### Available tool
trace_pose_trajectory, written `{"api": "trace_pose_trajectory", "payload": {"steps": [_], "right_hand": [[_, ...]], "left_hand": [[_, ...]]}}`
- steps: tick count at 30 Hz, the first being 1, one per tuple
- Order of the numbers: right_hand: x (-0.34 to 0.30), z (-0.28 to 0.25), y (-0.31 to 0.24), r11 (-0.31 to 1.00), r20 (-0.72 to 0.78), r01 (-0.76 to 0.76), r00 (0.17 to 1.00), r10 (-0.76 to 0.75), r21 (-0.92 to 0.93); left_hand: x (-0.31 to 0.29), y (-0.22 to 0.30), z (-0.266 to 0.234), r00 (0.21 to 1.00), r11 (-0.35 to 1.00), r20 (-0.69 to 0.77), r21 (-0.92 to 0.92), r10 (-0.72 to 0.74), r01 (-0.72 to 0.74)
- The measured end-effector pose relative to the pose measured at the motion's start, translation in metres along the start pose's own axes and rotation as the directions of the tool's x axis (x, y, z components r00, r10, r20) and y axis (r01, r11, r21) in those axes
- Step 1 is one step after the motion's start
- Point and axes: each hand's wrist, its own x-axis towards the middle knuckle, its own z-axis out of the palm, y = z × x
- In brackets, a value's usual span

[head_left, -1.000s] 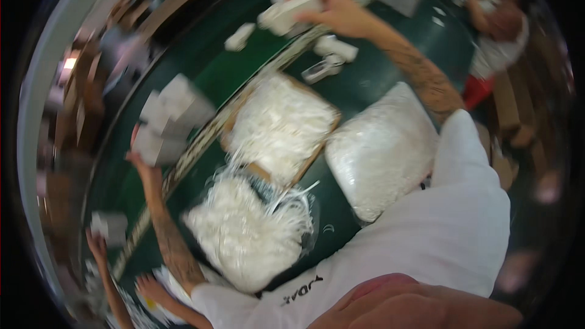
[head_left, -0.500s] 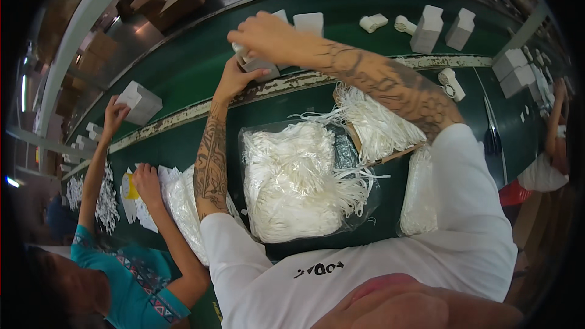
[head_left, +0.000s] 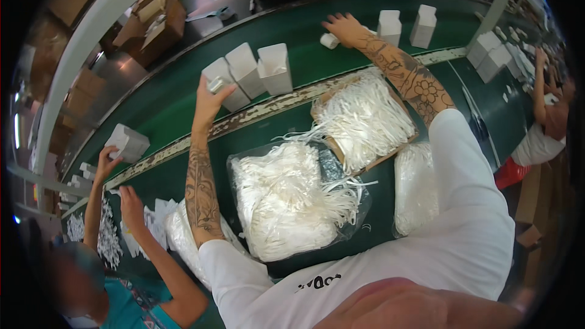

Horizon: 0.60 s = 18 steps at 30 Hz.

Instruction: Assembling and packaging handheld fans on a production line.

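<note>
My left hand (head_left: pixel 210 99) grips a white carton (head_left: pixel 220 73) on the green conveyor belt (head_left: pixel 173 94), thumb and fingers around its near side. A pale object shows at the carton's top, partly hidden by the hand. Two more white cartons, a middle one (head_left: pixel 245 70) and a right one with a raised flap (head_left: pixel 275 68), stand beside it. Farther right, my right hand (head_left: pixel 347 29) reaches over the belt with fingers spread. Just below its fingers lies a small white plastic piece (head_left: pixel 329 41); another is mostly hidden behind the hand.
Nearer me lie a clear bag of white straps (head_left: pixel 277 198), a cardboard tray (head_left: pixel 405 143) heaped with straps, and a wrapped white bundle (head_left: pixel 415 189). Upright cartons (head_left: pixel 390 27) stand right on the belt. A co-worker's hand (head_left: pixel 111 159) holds a carton (head_left: pixel 128 143) at left; another person works far right.
My right hand has left the carton at my left hand and swung right to the small white pieces. The cartons and pieces at right now appear farther left.
</note>
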Motion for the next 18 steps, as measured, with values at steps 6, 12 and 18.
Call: {"api": "trace_pose_trajectory", "payload": {"steps": [6, 12, 18], "right_hand": [[0.009, 0.01, -0.004, 0.985, 0.216, 0.031, 0.974, -0.068, 0.17], [0.001, -0.057, -0.016, 0.785, -0.063, 0.05, 0.998, -0.014, 0.618], [0.04, -0.162, -0.067, 0.5, -0.395, 0.422, 0.904, -0.165, 0.757]], "left_hand": [[-0.003, -0.007, -0.013, 0.964, 0.942, -0.074, -0.244, -0.255, 0.231], [-0.014, -0.017, -0.011, 0.918, 0.948, -0.259, -0.195, -0.299, 0.254], [-0.004, -0.01, -0.031, 0.956, 0.964, -0.23, -0.236, -0.18, 0.125]]}}
